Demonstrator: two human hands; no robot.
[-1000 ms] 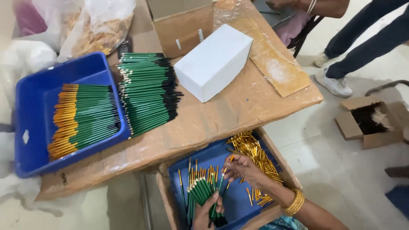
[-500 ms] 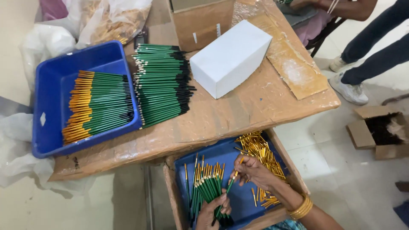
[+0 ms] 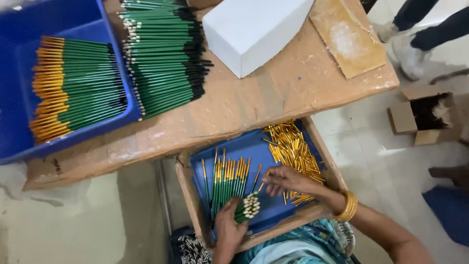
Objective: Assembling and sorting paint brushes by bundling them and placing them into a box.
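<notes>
My left hand (image 3: pixel 227 228) grips a bundle of green pencils (image 3: pixel 247 207), their pale ends pointing up and to the right. My right hand (image 3: pixel 286 180) pinches one green pencil with a gold cap (image 3: pixel 257 178), close to the bundle. Both hands work over a blue-lined box (image 3: pixel 254 146) on my lap. In that box lie a row of capped green pencils (image 3: pixel 225 181) and a heap of loose gold caps (image 3: pixel 293 149). A gold bangle (image 3: pixel 348 207) sits on my right wrist.
On the brown table (image 3: pixel 234 105) lie a pile of uncapped green pencils (image 3: pixel 163 56), a blue tray (image 3: pixel 19 78) of gold-capped pencils (image 3: pixel 78 88), a white box (image 3: pixel 254 29) and a cardboard sheet (image 3: pixel 347 36). Another person's shoes (image 3: pixel 405 46) and an open carton (image 3: pixel 422 115) are on the floor at right.
The view has dropped closer to the table and lap box. My left hand now holds the bundle more upright, and my right hand has moved slightly left toward it with one pencil.
</notes>
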